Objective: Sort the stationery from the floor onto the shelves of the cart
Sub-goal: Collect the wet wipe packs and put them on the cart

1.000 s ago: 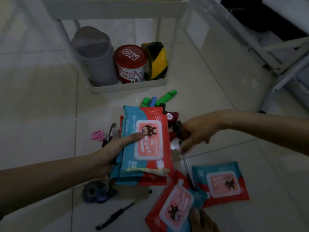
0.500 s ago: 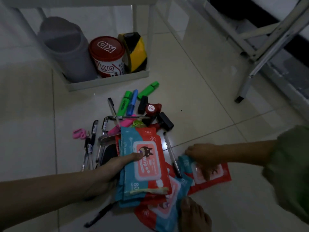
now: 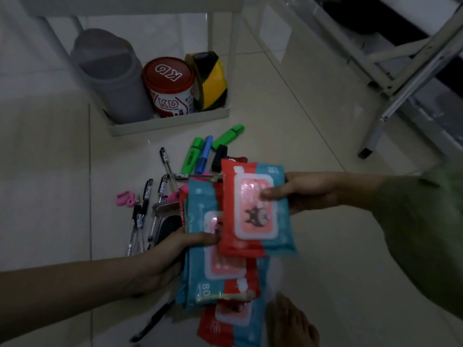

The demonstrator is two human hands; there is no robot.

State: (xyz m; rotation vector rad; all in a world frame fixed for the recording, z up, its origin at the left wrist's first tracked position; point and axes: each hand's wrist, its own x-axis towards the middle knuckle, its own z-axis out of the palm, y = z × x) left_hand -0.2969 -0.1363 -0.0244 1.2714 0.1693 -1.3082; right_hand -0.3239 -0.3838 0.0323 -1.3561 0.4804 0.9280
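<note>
My right hand (image 3: pixel 304 192) holds one soft plastic pack of wet wipes, red and blue with a pink lid (image 3: pixel 254 209); the thumb lies on the pink lid and the other fingers are under the pack, so it is pinched between them. The pack is in the air, above the floor, and it partly covers the stack of similar red and blue wipe packs (image 3: pixel 213 256) that my left hand (image 3: pixel 165 256) grips from the left side, with the thumb on top of the upper pack. One more pack of the same kind (image 3: pixel 225 324) lies on the pale tiled floor (image 3: pixel 338 259) below the stack, just beside my bare foot (image 3: pixel 293 321).

On the floor behind the packs there are two green highlighters (image 3: pixel 193 156), a blue marker (image 3: pixel 204 155), several clear pens with black caps (image 3: pixel 144 209) and small pink scissors (image 3: pixel 126 199). A black pen (image 3: pixel 152 321) lies near the lower edge of the view.

Further back stands the white cart (image 3: pixel 170 125). Its lowest shelf carries a grey plastic container with a lid (image 3: pixel 110 76), a round tub with a red lid (image 3: pixel 169 86) and a roll of yellow and black striped tape (image 3: pixel 209 80), which stands upright just beside the tub. To the right I see the white metal legs of some furniture (image 3: pixel 390 101).
</note>
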